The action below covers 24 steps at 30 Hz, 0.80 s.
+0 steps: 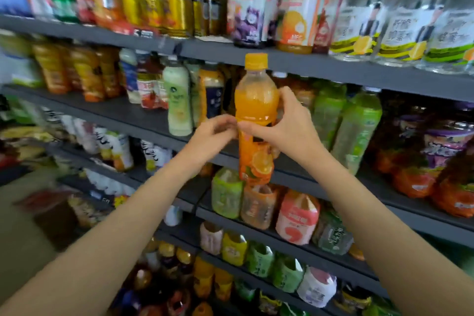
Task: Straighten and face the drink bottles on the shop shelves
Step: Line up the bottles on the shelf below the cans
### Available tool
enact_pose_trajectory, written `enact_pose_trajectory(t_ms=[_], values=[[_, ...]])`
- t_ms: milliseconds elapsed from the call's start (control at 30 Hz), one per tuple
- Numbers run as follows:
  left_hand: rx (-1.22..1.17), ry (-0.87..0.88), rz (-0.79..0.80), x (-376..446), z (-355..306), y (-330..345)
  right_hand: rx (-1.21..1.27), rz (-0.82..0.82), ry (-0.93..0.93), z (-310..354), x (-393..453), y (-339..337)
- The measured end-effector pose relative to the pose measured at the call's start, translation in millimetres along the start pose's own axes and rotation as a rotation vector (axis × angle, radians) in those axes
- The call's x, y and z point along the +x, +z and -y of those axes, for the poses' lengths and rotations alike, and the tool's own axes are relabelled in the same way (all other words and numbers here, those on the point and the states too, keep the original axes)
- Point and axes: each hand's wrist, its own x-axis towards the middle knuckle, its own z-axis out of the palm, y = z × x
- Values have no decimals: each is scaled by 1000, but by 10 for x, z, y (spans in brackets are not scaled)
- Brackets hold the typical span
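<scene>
A: In front of the dark grey metal shelf, what are the hands doing?

B: The right hand is curled round the waist of a tall clear plastic bottle of orange drink with a yellow-orange screw cap. Its thumb lies across the front just above the label, and its fingers wrap behind the bottle's right side.

A: And the other one?

B: The left hand comes in from the left at the same height, fingers bent, fingertips meeting the bottle's left edge beside the right thumb. It is motion-blurred, so whether it pinches the bottle or only touches it I cannot tell.

A: Where is the bottle?

B: Upright, held in the air between the two hands, in front of the shelf row, its cap level with the shelf edge above. Behind it, pale green plastic bottles stand to the right and a milky light-green bottle to the left.

A: Its surface?

B: Smooth, glossy, rounded shoulders narrowing at the waist, with a shiny wrap label printed with orange slices on the lower half.
</scene>
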Motion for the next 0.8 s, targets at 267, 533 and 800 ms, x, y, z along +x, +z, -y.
enact_pose_trajectory(t_ms=[267, 533, 800], values=[[158, -74, 45, -186, 585, -1965, 254, 52, 193, 1012, 692, 1919], [290, -85, -247, 35, 1306, -3119, 372, 178, 177, 1549, 1239, 3281], [209, -11, -308, 722, 2122, -3976, 116, 499, -126, 1604, 2021, 4127]])
